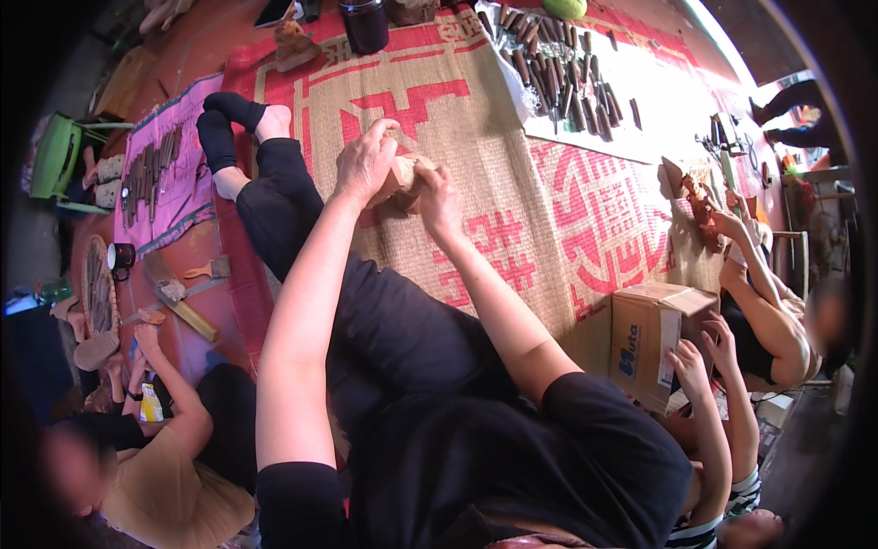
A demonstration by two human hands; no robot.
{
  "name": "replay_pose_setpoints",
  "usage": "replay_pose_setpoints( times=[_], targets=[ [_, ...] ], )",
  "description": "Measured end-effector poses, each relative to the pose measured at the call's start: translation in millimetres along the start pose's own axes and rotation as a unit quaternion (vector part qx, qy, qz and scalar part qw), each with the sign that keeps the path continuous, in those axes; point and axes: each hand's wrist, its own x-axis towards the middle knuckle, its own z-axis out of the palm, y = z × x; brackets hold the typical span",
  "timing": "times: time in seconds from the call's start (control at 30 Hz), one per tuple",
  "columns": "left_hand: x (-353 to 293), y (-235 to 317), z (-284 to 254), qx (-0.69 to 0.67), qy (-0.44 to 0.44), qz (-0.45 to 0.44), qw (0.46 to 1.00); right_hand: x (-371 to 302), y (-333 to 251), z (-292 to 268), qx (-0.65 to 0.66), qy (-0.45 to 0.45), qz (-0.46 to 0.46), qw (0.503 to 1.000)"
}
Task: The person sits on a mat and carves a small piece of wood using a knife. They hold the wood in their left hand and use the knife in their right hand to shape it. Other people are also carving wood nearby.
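Note:
My arms reach out over the woven mat (430, 110) to a pale, light-brown piece (400, 176) that looks like carved wood. My left hand (364, 166) is closed on its left side, with the fingertips bent together near its top. My right hand (441, 201) grips it from the right, the thumb and fingers pressed on its edge. My hands cover much of the piece, so its full shape is hidden. Whether a small tool sits in my left fingertips cannot be made out. My legs, in dark trousers, stretch out along the mat's left part.
Several dark-handled carving tools (567, 78) lie on a white sheet, others (154, 174) on a pink cloth. A carved figure (295, 46) and dark jar (365, 27) stand at the far edge. A cardboard box (651, 334) is at right. People work on both sides; a mallet-like tool (187, 306) lies left.

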Motion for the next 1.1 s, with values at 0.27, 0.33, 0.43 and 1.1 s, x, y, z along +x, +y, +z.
replay_pose_setpoints(
  times=[0.27, 0.33, 0.43, 1.1],
  targets=[
    [-2, -8, 2, -0.016, 0.003, -0.063, 0.998, -19, -34, -15, 0.053, -0.023, -0.071, 0.996],
    [-3, -2, -3, -0.03, 0.018, -0.051, 0.998, -16, -22, -13, 0.034, -0.009, -0.091, 0.995],
    [-1, 2, -5, -0.036, 0.021, -0.072, 0.997, 1, 1, -6, 0.047, -0.001, -0.033, 0.998],
    [1, 4, -8, 0.022, 0.0, -0.075, 0.997, -10, -14, -5, 0.027, -0.029, -0.041, 0.998]
  ],
)
